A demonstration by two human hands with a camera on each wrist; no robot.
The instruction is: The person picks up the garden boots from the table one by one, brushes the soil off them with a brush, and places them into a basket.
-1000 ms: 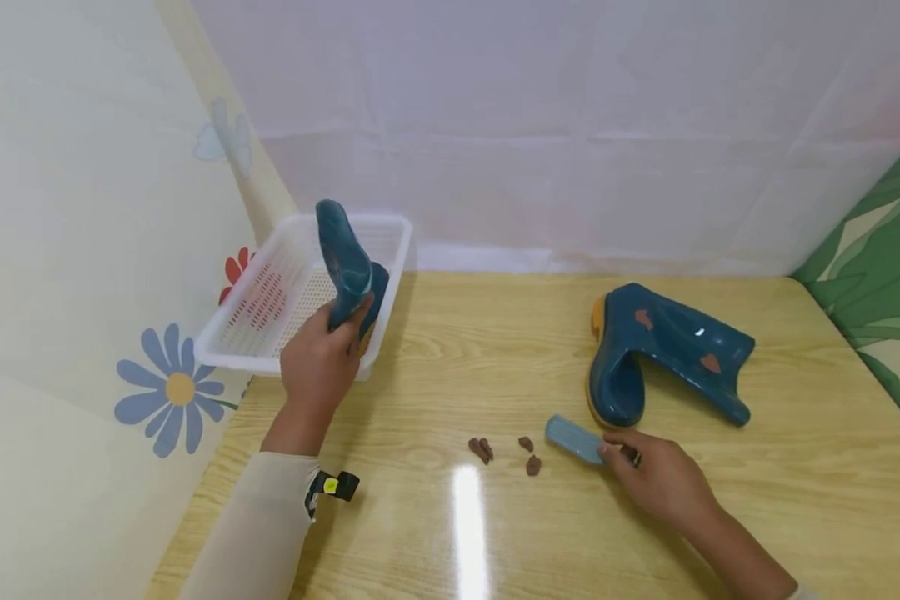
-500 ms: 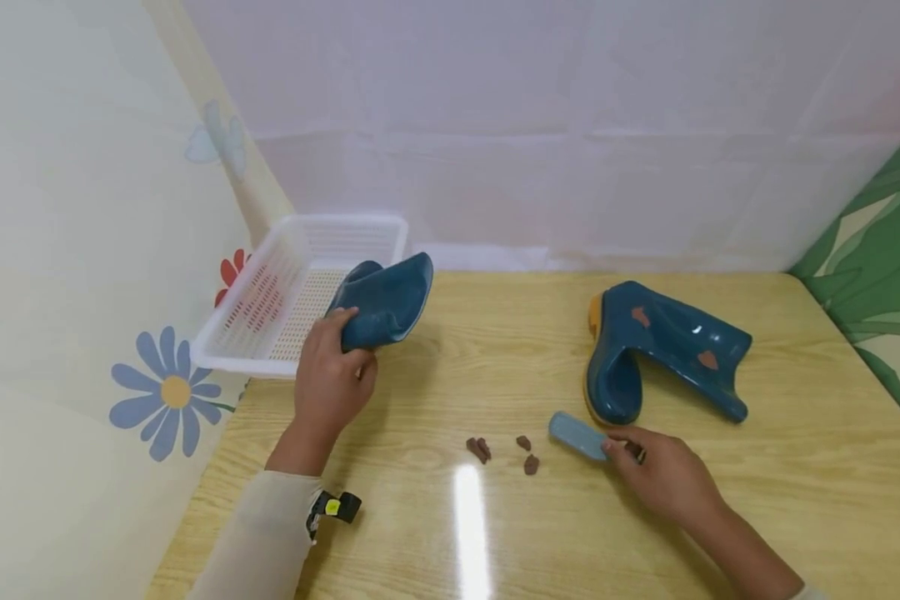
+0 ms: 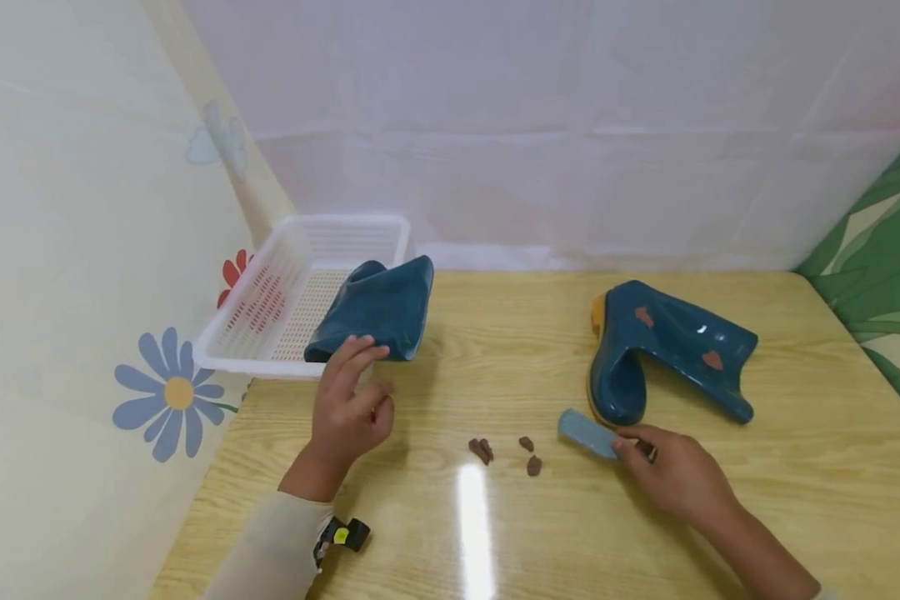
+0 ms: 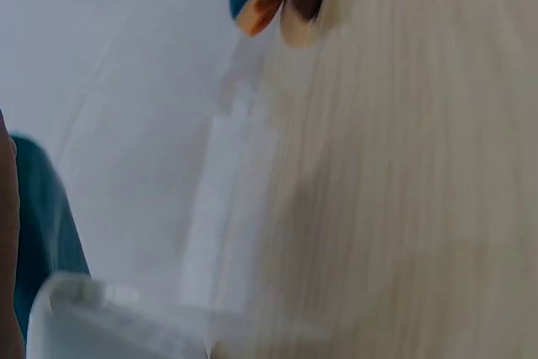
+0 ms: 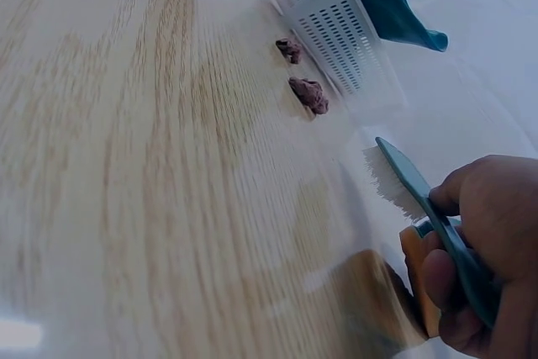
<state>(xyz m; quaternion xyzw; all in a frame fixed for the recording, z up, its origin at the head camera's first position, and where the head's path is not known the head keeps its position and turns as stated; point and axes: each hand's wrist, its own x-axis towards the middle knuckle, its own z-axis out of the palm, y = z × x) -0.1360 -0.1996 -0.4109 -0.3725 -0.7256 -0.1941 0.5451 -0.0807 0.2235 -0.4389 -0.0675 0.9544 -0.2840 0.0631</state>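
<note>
A blue rubber boot [image 3: 378,308] lies in the white basket, its shaft sticking out over the right rim. My left hand [image 3: 351,408] is just in front of it, fingers loosely bent, with fingertips overlapping the shaft's lower edge in the head view. My right hand [image 3: 671,471] grips the handle of a blue-grey brush [image 3: 587,433]; white bristles show in the right wrist view. A second blue boot [image 3: 667,346] with an orange sole lies on its side beyond that hand. Brown patches [image 3: 712,360] mark its shaft.
The perforated white basket [image 3: 247,364] stands at the table's back left, by the wall. Several brown clumps [image 3: 534,465] lie on the wooden table [image 3: 487,367] between the hands. A white sheet [image 3: 525,125] hangs behind the table.
The left hand turned the boot over so its shaft points right across the basket rim, then let go and drew back toward the front. The brush shifted slightly right.
</note>
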